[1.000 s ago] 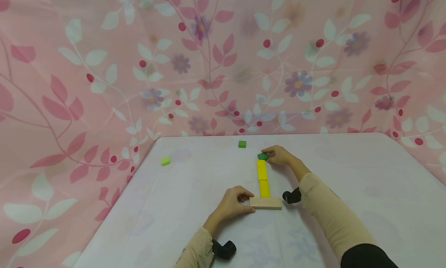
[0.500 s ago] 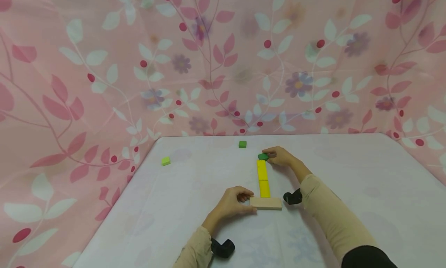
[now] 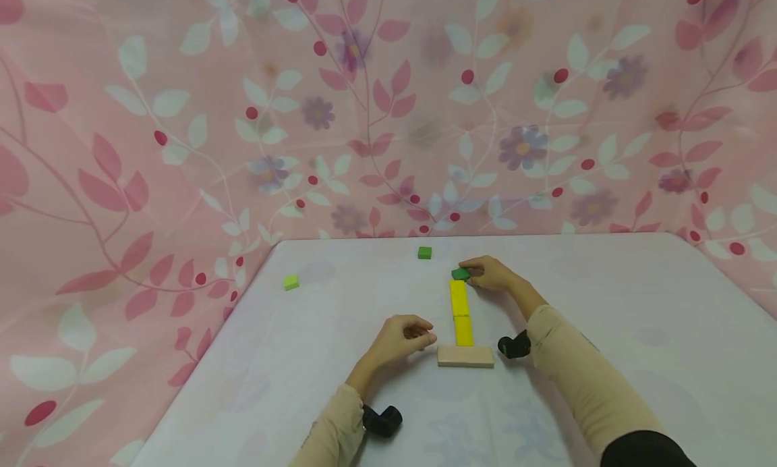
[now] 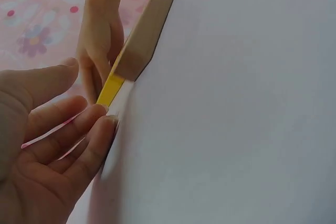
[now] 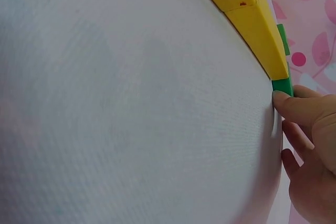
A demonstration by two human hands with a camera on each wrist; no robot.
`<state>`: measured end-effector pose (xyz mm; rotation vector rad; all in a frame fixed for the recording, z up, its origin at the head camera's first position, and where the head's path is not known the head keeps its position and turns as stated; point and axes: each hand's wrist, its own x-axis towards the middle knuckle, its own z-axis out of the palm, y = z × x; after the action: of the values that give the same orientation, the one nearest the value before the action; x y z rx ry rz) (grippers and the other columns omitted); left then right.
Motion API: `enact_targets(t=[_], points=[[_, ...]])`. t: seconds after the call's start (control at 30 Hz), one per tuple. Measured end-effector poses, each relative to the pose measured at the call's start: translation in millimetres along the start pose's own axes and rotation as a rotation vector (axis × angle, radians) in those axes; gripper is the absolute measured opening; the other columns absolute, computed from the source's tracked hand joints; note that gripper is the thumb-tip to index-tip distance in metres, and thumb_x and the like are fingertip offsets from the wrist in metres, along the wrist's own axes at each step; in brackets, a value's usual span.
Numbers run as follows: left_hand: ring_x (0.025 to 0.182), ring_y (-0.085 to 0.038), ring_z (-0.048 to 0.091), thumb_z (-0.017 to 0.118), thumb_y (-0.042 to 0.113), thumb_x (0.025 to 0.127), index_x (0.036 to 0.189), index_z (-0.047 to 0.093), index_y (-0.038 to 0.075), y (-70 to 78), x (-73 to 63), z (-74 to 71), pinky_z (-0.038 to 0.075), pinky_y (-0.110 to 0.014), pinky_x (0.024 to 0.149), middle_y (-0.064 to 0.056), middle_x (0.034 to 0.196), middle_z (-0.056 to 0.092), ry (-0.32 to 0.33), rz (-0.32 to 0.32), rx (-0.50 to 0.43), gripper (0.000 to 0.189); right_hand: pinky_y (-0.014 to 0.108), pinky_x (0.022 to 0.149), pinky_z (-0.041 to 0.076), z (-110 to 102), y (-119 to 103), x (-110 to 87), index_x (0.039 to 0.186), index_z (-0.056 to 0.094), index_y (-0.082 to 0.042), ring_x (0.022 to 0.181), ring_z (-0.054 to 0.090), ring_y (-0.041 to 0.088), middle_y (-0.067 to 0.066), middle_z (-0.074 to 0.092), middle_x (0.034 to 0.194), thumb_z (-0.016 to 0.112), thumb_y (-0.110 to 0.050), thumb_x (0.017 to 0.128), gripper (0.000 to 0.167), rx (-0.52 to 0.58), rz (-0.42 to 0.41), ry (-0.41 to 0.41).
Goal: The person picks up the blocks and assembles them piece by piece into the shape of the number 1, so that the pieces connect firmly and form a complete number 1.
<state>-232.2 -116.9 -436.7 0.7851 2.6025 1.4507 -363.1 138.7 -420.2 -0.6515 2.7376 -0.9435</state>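
Note:
A plain wooden block lies crosswise on the white table, at the near end of two yellow blocks set end to end. Just left of the wooden block, my left hand is off it, its fingers loosely bent around nothing. At the far end of the yellow row, my right hand pinches a dark green block between thumb and fingers. In the right wrist view that green block touches the yellow end, partly covered by the thumb. The left wrist view has the wooden block beyond the left fingertips.
Toward the back edge of the white table sits a green block. Another, light green block lies near the left edge. A pink floral cloth hangs behind the table. Each wrist wears a black device.
My left hand has let go of the wooden block and drawn back a little to the left. The right hand keeps its pinch on the green block in the same place.

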Motion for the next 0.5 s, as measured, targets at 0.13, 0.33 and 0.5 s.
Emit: enact_targets(t=[0.13, 0.33, 0.5], points=[[0.069, -0.008, 0.06, 0.067, 0.017, 0.086, 0.099, 0.069, -0.002, -3.5, 7.8, -11.8, 0.049, -0.021, 0.064, -0.007, 0.083, 0.069, 0.03, 0.002, 0.049, 0.023, 0.056, 0.105, 0.027, -1.3, -0.4, -0.6, 0.132, 0.05, 0.003, 0.128, 0.038, 0.043, 0.026, 0.046, 0.136, 0.059, -0.004, 0.089, 0.044, -0.007, -0.013, -0.001], [0.07, -0.01, 0.057, 0.067, 0.015, 0.086, 0.093, 0.067, 0.0, -14.0, 29.9, -24.3, 0.048, -0.022, 0.064, -0.006, 0.079, 0.065, 0.127, -0.008, 0.11, 0.017, 0.057, 0.105, 0.026, -1.0, -0.2, -0.2, 0.132, 0.051, 0.002, 0.128, 0.037, 0.043, 0.025, 0.047, 0.136, 0.059, -0.004, 0.089, 0.044, -0.006, -0.016, 0.01], [0.071, -0.015, 0.059, 0.069, 0.013, 0.084, 0.096, 0.066, -0.004, -21.7, 53.0, -31.2, 0.048, -0.024, 0.065, -0.01, 0.078, 0.066, 0.205, -0.012, 0.135, 0.02, 0.057, 0.105, 0.027, 1.5, 4.1, 1.1, 0.132, 0.051, 0.002, 0.128, 0.038, 0.043, 0.024, 0.047, 0.135, 0.059, -0.004, 0.089, 0.043, -0.01, -0.02, 0.016]])
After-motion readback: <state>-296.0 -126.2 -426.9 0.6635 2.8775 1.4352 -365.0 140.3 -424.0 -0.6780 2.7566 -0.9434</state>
